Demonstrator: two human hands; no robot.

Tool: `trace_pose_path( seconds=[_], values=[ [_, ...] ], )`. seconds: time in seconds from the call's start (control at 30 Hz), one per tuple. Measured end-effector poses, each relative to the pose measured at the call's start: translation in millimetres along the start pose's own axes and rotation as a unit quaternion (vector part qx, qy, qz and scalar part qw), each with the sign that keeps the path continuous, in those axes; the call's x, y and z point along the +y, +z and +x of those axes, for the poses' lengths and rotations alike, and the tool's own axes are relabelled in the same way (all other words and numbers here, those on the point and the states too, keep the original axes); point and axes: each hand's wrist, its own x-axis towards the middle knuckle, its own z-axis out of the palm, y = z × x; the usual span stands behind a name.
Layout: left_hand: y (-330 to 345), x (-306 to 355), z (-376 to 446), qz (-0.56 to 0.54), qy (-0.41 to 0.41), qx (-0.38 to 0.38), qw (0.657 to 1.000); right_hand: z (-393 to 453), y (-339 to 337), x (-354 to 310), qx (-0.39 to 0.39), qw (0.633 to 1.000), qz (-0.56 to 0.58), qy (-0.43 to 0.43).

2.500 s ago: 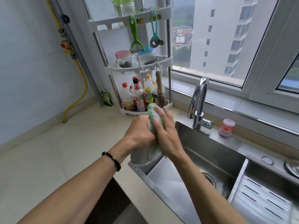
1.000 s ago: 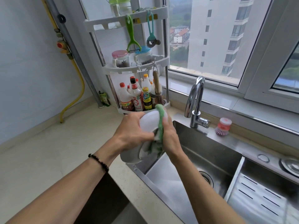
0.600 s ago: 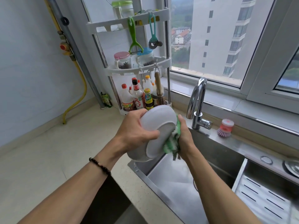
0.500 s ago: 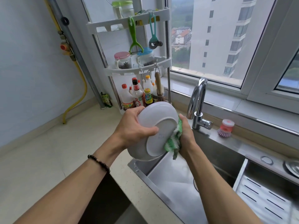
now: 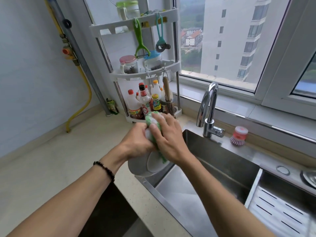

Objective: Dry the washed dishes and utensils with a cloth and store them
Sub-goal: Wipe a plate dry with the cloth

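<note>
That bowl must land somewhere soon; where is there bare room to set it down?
The countertop left of the sink, out to the wall, is bare. The sink basin looks empty too. Crowded: the corner rack full of bottles, and the ledge by the faucet and brush.

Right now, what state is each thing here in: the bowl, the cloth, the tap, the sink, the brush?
Bowl: held tilted over the sink's left edge, base facing the camera.
Cloth: pressed onto the bowl.
Left hand: gripping the bowl.
Right hand: holding the cloth.
Tap: no water running.
Sink: no dishes visible.
Brush: resting beside the tap, untouched.
</note>
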Motion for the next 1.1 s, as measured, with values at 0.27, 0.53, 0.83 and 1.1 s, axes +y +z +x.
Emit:
trace_pose_path(
  seconds=[0.27, 0.53, 0.83, 1.1],
  values=[
    [3, -5, -7, 0.013, 0.007, 0.069, 0.998, 5, 12, 6, 0.03, 0.989, 0.145, 0.02],
    [7, -5, -10, 0.007, 0.0, 0.105, 0.994, 6, 13, 7, 0.019, 0.978, 0.192, 0.085],
    [9, -7, -4, -0.189, -0.072, 0.15, 0.968, -1, 13, 14, -0.015, 0.992, 0.123, 0.024],
    [9, -7, 6, -0.264, -0.111, 0.227, 0.931, -12, 17, 17, -0.089, 0.995, 0.039, 0.025]
  ],
)
